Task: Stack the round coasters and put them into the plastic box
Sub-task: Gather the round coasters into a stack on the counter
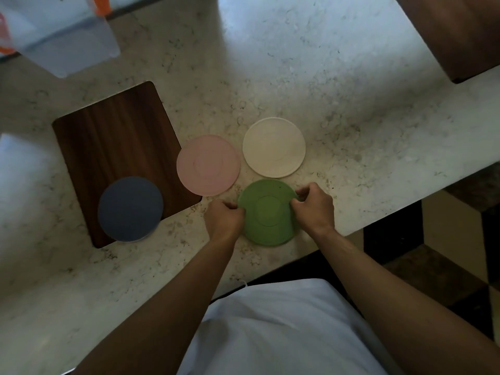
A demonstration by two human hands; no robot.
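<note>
Marble counter (311,77), four coasters out; left hand (224,219) and right hand (313,207) both pinching the green coaster (267,212) by its edges.

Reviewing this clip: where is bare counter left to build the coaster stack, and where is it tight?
Free: the counter beyond the cream coaster, between plastic box and dark block; also the wooden board behind the blue coaster. Crowded: pink coaster, cream and green coaster cluster around both hands.
</note>
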